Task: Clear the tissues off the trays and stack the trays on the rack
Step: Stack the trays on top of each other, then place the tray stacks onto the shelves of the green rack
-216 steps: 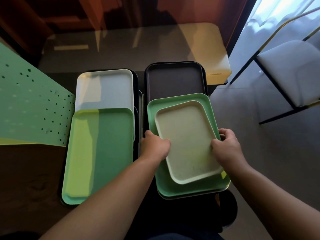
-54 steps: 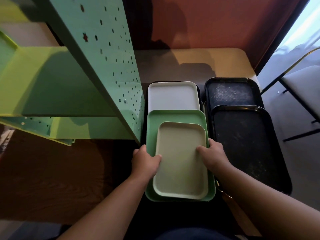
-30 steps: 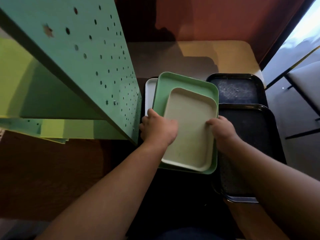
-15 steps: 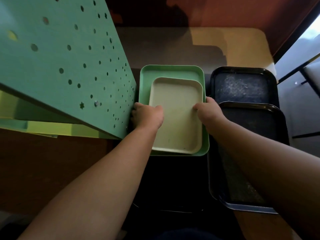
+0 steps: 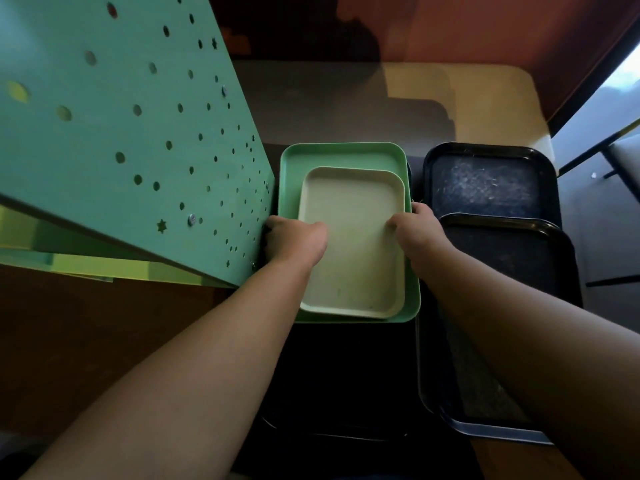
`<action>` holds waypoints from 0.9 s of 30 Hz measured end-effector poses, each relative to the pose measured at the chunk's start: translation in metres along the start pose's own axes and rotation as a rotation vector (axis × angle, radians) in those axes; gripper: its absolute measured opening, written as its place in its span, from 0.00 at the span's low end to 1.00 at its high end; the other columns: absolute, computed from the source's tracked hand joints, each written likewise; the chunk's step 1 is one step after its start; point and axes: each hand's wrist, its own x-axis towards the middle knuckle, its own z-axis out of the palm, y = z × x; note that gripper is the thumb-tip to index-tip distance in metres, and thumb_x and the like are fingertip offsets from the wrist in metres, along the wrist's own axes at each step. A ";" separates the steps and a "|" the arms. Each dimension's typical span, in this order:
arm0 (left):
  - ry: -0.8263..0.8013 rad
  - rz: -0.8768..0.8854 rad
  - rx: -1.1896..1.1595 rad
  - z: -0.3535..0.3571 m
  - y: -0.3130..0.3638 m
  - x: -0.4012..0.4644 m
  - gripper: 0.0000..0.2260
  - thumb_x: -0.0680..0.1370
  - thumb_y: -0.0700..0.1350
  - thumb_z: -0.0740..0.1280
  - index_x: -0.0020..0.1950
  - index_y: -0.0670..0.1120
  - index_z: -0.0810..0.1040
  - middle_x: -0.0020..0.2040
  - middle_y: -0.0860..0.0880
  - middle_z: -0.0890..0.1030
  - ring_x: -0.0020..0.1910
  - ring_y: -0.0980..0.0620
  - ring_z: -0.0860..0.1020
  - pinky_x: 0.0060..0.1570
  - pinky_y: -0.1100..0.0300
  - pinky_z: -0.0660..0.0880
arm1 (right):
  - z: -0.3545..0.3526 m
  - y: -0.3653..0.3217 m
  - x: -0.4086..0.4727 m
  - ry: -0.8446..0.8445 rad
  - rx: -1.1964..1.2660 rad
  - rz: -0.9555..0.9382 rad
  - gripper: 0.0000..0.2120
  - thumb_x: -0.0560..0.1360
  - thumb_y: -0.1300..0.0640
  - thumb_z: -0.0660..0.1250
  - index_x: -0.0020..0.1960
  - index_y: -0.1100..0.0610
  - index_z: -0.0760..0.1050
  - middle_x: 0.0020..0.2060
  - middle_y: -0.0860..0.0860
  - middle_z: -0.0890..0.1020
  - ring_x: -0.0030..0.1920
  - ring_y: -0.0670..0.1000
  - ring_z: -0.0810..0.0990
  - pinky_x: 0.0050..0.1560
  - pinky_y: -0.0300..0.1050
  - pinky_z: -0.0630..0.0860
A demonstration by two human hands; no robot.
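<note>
1. Left hand [image 5: 294, 241] and right hand [image 5: 417, 232] grip cream tray [image 5: 353, 244] nested in green tray [image 5: 341, 155].
2. Perforated green rack panel [image 5: 138, 133] touches left hand's outer side.
3. 2 black trays [image 5: 491, 181] right of right hand.
4. No readable writing.

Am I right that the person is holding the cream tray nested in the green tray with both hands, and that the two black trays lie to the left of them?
Not quite: the head view shows the two black trays to the right, not the left. The rest holds: the left hand and right hand hold the cream tray nested in the green tray.
</note>
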 end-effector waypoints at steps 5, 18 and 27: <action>-0.026 0.036 -0.105 -0.009 0.003 -0.014 0.34 0.70 0.48 0.69 0.73 0.46 0.61 0.55 0.45 0.76 0.43 0.47 0.77 0.46 0.50 0.78 | -0.023 -0.008 -0.008 0.014 0.048 0.041 0.20 0.79 0.59 0.68 0.70 0.60 0.73 0.53 0.55 0.80 0.52 0.56 0.81 0.53 0.55 0.77; -0.543 0.362 -0.444 -0.067 0.058 -0.114 0.28 0.71 0.47 0.73 0.68 0.36 0.75 0.60 0.33 0.82 0.54 0.33 0.83 0.54 0.40 0.82 | -0.161 -0.048 -0.111 -0.116 0.325 -0.154 0.07 0.79 0.54 0.64 0.51 0.58 0.76 0.49 0.60 0.81 0.50 0.63 0.80 0.56 0.57 0.77; -0.736 0.635 -0.321 -0.109 0.128 -0.248 0.13 0.80 0.41 0.61 0.47 0.40 0.85 0.38 0.44 0.86 0.34 0.50 0.84 0.40 0.60 0.82 | -0.258 -0.132 -0.198 -0.307 0.317 -0.425 0.15 0.77 0.59 0.57 0.45 0.61 0.82 0.31 0.56 0.86 0.28 0.54 0.85 0.25 0.43 0.80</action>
